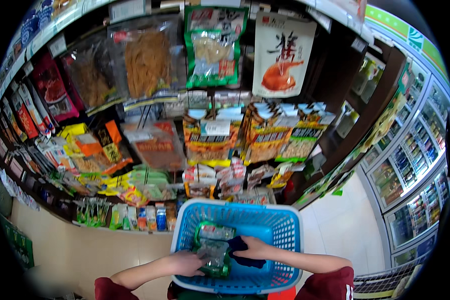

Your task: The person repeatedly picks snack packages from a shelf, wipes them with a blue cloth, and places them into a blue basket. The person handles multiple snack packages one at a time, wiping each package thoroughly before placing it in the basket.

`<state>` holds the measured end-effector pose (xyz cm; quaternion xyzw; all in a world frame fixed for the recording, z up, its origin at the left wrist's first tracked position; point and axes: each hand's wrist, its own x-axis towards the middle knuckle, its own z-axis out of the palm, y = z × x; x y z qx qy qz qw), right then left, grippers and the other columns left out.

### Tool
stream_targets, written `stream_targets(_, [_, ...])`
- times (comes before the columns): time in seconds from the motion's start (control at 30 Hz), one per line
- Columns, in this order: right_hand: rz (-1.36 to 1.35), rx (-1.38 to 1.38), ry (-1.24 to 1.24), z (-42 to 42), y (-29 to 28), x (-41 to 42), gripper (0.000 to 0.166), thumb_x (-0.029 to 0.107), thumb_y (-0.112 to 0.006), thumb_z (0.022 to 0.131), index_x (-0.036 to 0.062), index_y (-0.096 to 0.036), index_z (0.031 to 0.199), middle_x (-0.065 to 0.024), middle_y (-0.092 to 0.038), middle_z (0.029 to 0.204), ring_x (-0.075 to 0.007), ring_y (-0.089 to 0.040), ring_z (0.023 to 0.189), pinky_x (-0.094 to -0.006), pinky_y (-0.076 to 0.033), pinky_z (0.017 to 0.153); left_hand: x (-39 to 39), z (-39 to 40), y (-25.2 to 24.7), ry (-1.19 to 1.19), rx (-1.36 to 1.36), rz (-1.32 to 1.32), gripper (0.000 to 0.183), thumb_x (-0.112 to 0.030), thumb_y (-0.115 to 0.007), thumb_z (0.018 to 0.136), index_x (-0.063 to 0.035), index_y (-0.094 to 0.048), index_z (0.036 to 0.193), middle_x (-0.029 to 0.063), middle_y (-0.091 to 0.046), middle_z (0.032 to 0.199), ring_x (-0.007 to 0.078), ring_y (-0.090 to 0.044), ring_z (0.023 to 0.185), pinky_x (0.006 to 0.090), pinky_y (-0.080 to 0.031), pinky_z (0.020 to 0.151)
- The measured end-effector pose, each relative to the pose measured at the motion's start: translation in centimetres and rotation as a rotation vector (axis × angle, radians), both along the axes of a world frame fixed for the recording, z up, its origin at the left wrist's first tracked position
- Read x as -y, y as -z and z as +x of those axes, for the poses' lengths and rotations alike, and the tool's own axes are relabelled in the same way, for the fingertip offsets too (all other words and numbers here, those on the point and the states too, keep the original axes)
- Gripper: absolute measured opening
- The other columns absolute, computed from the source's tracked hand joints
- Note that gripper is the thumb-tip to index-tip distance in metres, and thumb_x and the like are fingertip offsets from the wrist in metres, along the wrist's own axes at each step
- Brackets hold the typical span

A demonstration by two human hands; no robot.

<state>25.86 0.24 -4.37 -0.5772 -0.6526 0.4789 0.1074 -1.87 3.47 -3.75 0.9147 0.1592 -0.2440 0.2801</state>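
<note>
A blue plastic shopping basket (285, 221) with a pale rim stands before me, below the shelves. Inside, at its left, lies a green-edged clear plastic food packet (215, 243). My left hand (187, 262) reaches over the basket's left side, its fingers on the packet's lower left part; whether they grip it is unclear. With my right hand (253, 248) I hold a dark blue cloth-like item (243, 258) inside the basket, just right of the packet. The fingertips of that hand are partly hidden by the item.
Racks of hanging snack packets (210, 138) curve across the front, with a similar green packet (215, 48) at the top. Small bottles and pouches (161, 218) line the bottom shelf. Glass-door drinks coolers (401, 176) stand right; a wire rack (390, 281) is at lower right.
</note>
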Motion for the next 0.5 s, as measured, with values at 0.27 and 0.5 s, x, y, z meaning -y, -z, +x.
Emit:
stream_targets(0.27, [0.712,-0.396,0.198,2.1,-17.5,-10.7,0.047,0.010,-0.068,0.081,0.0032,-0.053,0.125,-0.0106,-0.064,0.109,-0.0166,-0.061,0.101,-0.0327,-0.049,0.090,-10.9,3.2,-17.6,-0.254,0.951,0.353,0.061,-0.014,-0.064,0.085,-0.0043,-0.040,0.140,0.0219,-0.041,0.143,0.0364,-0.049,0.124,0.0429,-0.041,0.102])
stream_targets(0.5, [0.995,-0.651,0.391,3.2,-21.7,-26.1,0.071,0.015,-0.070,0.080,0.0032,-0.034,0.140,-0.0163,-0.045,0.133,-0.0216,-0.049,0.119,-0.0336,-0.040,0.100,-24.5,7.2,-23.3,-0.954,1.300,0.475,0.057,-0.009,-0.058,0.089,-0.0043,-0.038,0.142,0.0195,-0.046,0.140,0.0283,-0.045,0.131,0.0387,-0.040,0.103])
